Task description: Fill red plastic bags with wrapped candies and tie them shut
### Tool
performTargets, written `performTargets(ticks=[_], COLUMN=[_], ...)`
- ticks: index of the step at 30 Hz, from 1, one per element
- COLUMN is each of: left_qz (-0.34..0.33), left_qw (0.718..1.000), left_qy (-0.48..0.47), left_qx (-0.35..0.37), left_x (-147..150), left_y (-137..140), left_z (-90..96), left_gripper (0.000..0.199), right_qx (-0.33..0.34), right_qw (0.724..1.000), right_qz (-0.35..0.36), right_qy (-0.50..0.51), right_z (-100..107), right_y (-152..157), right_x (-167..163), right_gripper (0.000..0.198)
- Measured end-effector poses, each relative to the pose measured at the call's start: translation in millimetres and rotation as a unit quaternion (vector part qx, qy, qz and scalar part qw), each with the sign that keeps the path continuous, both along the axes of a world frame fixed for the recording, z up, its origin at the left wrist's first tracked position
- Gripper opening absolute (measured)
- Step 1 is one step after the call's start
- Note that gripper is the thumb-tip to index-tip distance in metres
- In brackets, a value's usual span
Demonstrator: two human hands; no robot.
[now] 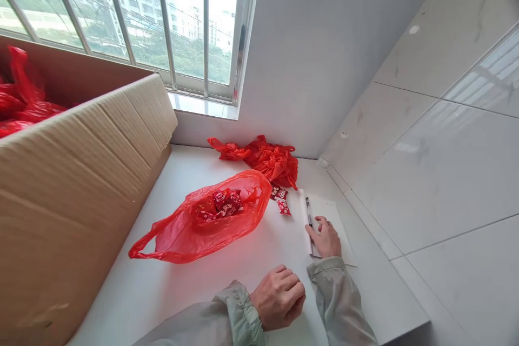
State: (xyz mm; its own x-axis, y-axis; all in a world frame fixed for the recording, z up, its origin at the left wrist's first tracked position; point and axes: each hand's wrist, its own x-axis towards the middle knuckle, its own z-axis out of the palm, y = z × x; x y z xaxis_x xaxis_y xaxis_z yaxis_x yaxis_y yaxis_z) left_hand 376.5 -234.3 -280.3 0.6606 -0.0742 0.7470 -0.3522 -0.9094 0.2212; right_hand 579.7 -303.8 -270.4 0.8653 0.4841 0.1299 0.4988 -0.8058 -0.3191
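Note:
My left hand (279,297) is closed in a loose fist over the white tabletop, its palm side hidden. To its right, my right hand (327,239) rests on a white pad of paper (338,227), thumb and bent fingers apart. The thumb touches or lies over a black-and-clear pen (308,211), which runs along the pad's left side by a rolled white edge (303,216). A red plastic bag (190,240) lies wide open left of my hands. Inside it are several small red printed packets (227,203).
More red packets (281,200) lie beside the bag. Crumpled red bags (270,159) sit against the back wall. On the left stands a large cardboard box (89,157) holding red bags (32,108). A barred window (186,27) is behind; a tiled wall (438,184) borders the right.

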Motion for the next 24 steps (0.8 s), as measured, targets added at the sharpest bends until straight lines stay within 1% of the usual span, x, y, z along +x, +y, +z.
performTargets(ticks=[5,7,8,10,12,13,15,16,17,18,19,20,21,23,24], left_qz=[-0.001,-0.002,-0.001,0.005,0.023,0.038,0.088,0.137,0.218,0.298,0.372,0.430,0.473,0.508,0.525], left_qw=[1.000,0.999,0.999,0.999,0.999,0.998,0.995,0.990,0.976,0.954,0.928,0.902,0.879,0.855,0.844], left_qy=[-0.007,-0.015,-0.020,-0.026,-0.027,-0.028,-0.022,-0.022,-0.008,-0.002,0.015,0.044,0.066,0.106,0.113], left_qx=[0.022,0.029,0.032,0.037,0.041,0.040,0.028,0.007,-0.022,-0.028,-0.019,-0.003,0.009,0.009,0.001], left_x=[-2,-3,-5,-12,-26,-35,-57,-69,-82,-94,-105,-116,-125,-140,-145], left_y=[-4,-2,1,10,25,34,53,63,73,83,92,100,107,116,118], left_z=[-4.3,0.3,6.0,26.0,57.6,76.5,114.7,131.0,143.5,151.1,153.3,150.1,142.3,118.7,106.1], left_gripper=[0.016,0.017,0.017,0.016,0.014,0.012,0.013,0.016,0.018,0.017,0.014,0.014,0.017,0.022,0.024], right_qx=[-0.004,-0.009,-0.010,-0.005,0.035,0.070,0.157,0.196,0.228,0.255,0.283,0.307,0.325,0.331,0.315], right_qw=[0.999,0.999,0.999,0.999,0.999,0.997,0.982,0.967,0.949,0.930,0.912,0.894,0.879,0.860,0.856], right_qz=[-0.007,-0.015,-0.021,-0.033,-0.018,0.009,0.105,0.161,0.217,0.262,0.295,0.323,0.342,0.372,0.386], right_qy=[0.040,0.050,0.049,0.035,0.005,-0.009,-0.025,-0.026,-0.026,-0.030,-0.039,-0.052,-0.069,-0.111,-0.137], right_z=[3,5,6,10,15,20,31,38,46,54,62,69,75,84,86], right_y=[-24,-34,-38,-39,-32,-24,-3,10,24,39,53,66,79,101,109], right_x=[47,62,66,67,57,48,23,9,-6,-21,-36,-49,-62,-82,-90], right_gripper=[0.042,0.043,0.046,0.051,0.050,0.047,0.037,0.033,0.030,0.029,0.029,0.029,0.027,0.023,0.022])
